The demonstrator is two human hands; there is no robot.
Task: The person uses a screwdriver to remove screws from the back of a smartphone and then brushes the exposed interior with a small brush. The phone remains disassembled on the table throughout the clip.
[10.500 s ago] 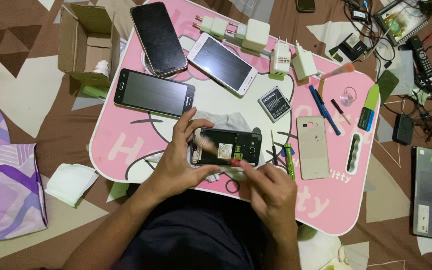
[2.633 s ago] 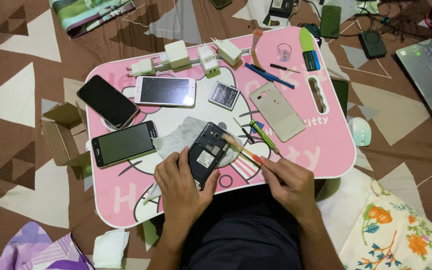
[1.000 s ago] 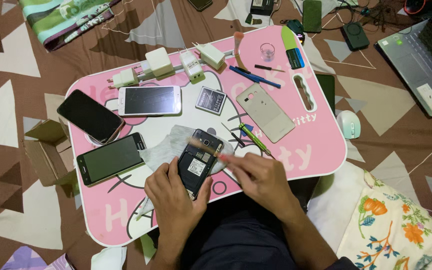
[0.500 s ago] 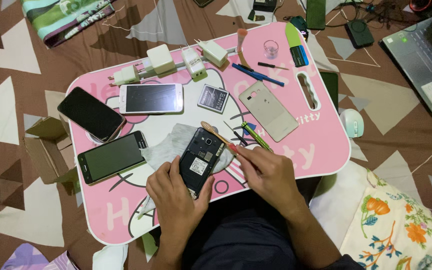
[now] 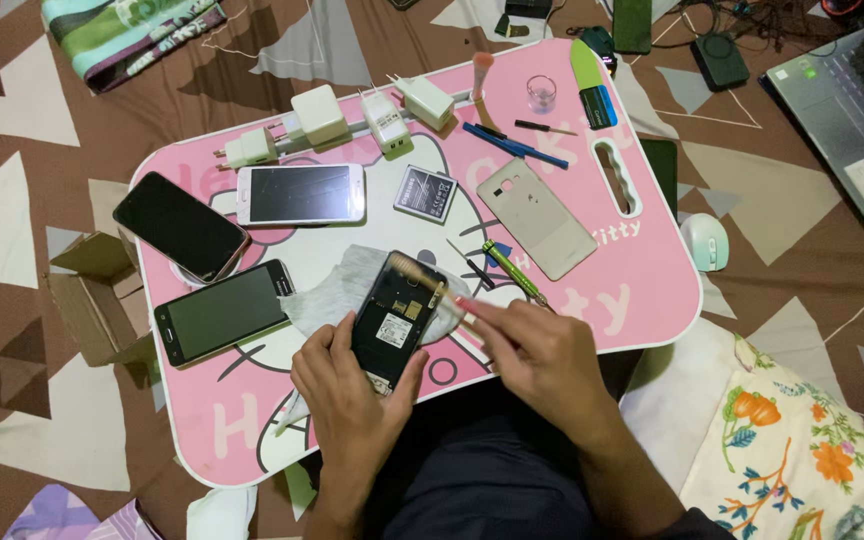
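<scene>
Opened phone (image 5: 395, 317), back off, near-centre on pink lap table (image 5: 652, 300), left hand (image 5: 352, 400) fingers gripping it. Right hand (image 5: 542, 355) fingers pinching brush (image 5: 422, 280) over internals. Risk: hard stroke scratches contacts; phone slips off grey cloth (image 5: 337, 290).

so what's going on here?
A person sits at a pink lap table. The left hand holds an opened black phone, back cover off, over a grey cloth. The right hand brushes its upper end with a small brush. A battery, a beige back cover, three more phones, chargers and small tools lie on the table.
</scene>
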